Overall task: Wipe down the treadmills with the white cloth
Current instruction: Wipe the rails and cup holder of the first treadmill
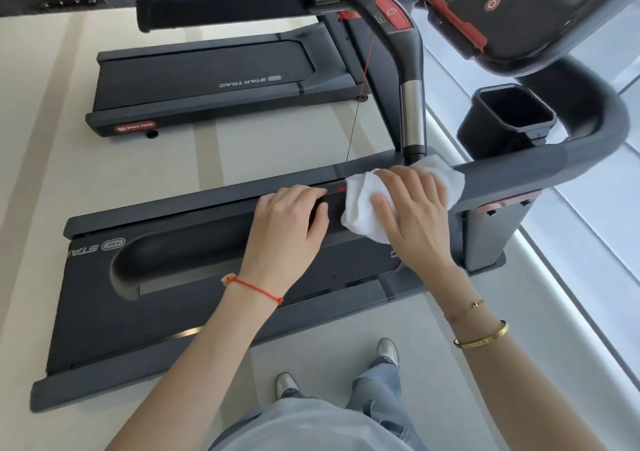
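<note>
The near treadmill (194, 312) is being seen from above, its dark deck lying across the pale striped floor (41, 104) and its grey handrail (540, 173) curving round on the right. A second treadmill (207, 80) is being shown beyond it, parallel and well apart, with the console (512, 17) of the near machine being cut off at the upper right corner. A black cup holder (509, 114) is being carried just inside the curve of the handrail, and a red safety cord (360, 97) is being hung down from the red-marked centre bar (405, 52).

The white cloth (367, 201) is being pressed onto the dark rail of the near treadmill, at the foot of the chrome post, by the right hand (412, 204), whose fingers are being kept straight and spread flat over the fabric. The left hand (287, 222) is being rested just beside the cloth on the same rail, its fingers being curled over the far edge of that rail in a grip. A red string bracelet (256, 288) is being worn on the left wrist and a gold bangle (485, 339) on the right.
</note>
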Action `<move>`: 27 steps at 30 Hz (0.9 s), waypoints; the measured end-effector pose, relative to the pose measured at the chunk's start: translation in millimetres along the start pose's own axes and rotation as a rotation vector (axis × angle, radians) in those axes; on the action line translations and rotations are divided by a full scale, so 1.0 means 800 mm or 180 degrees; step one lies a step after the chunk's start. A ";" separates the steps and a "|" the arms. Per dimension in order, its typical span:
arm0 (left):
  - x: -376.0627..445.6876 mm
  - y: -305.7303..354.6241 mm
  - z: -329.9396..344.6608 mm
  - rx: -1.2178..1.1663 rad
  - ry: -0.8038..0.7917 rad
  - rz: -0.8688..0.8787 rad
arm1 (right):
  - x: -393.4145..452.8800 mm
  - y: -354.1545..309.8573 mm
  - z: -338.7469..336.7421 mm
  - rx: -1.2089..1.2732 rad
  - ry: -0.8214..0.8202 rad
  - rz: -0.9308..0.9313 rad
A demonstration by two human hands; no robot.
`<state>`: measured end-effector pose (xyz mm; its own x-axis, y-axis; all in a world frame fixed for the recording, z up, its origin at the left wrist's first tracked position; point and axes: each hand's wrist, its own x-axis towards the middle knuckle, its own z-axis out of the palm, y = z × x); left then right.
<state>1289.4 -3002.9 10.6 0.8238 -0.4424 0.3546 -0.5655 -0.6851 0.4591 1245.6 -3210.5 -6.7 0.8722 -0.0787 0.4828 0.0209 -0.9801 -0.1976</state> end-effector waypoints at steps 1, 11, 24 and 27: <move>0.004 0.007 0.005 -0.0006 -0.0015 0.0011 | -0.001 0.013 -0.004 0.0023 0.0013 0.0088; 0.073 0.122 0.094 -0.0150 -0.0097 0.0059 | 0.008 0.165 -0.041 0.0054 0.0108 0.0021; 0.185 0.259 0.199 -0.0082 0.0250 -0.0457 | 0.079 0.383 -0.118 0.1439 0.0375 0.1028; 0.206 0.267 0.209 -0.0054 0.0265 -0.0590 | 0.123 0.415 -0.120 0.1258 0.0396 0.1168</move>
<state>1311.2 -3318.7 31.3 0.9081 -0.2596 0.3286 -0.4056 -0.7402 0.5363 1291.2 -3561.1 57.4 0.7929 -0.4466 0.4146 -0.0706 -0.7431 -0.6654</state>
